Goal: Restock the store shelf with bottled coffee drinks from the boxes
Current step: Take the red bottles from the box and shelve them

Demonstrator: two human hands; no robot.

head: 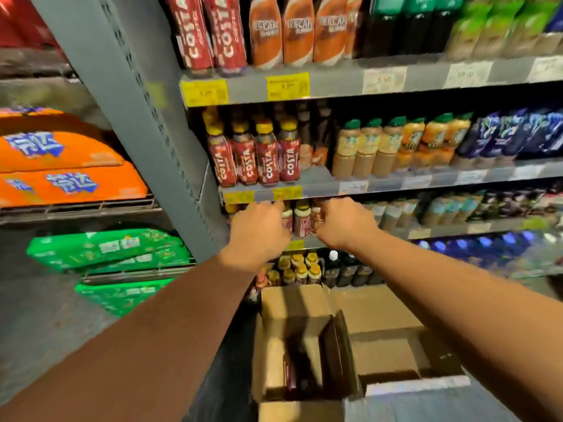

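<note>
Grey metal store shelving point(146, 86) fills the view, its boards packed with drinks and fronted by yellow price tags point(288, 86). Both bare arms reach forward to the left end of the third board down point(441, 230), where small red-labelled coffee bottles with yellow caps point(301, 222) stand at the front edge. The left hand point(259, 229) shows its back, with the fingers bent forward against the leftmost of these bottles; the fingertips are hidden, so I cannot tell whether it grips one. The right hand point(344, 223) is curled just right of the same group, its knuckles touching a bottle at its left side; whether it has hold of that bottle cannot be told either. One bottle stands free between the two hands. On the board above, a row of taller red Costa bottles with yellow caps point(266, 156) lines the left front edge. Below the hands, on the lowest board, more yellow-capped bottles point(300, 268) stand in a cluster. Under the arms sits an open brown cardboard box point(274, 354), flaps up, with a dark bottle point(289, 374) lying near its left wall. On wire racks at the far left lie orange shrink-wrapped packs point(61, 166) and green shrink-wrapped packs point(106, 248).
</note>
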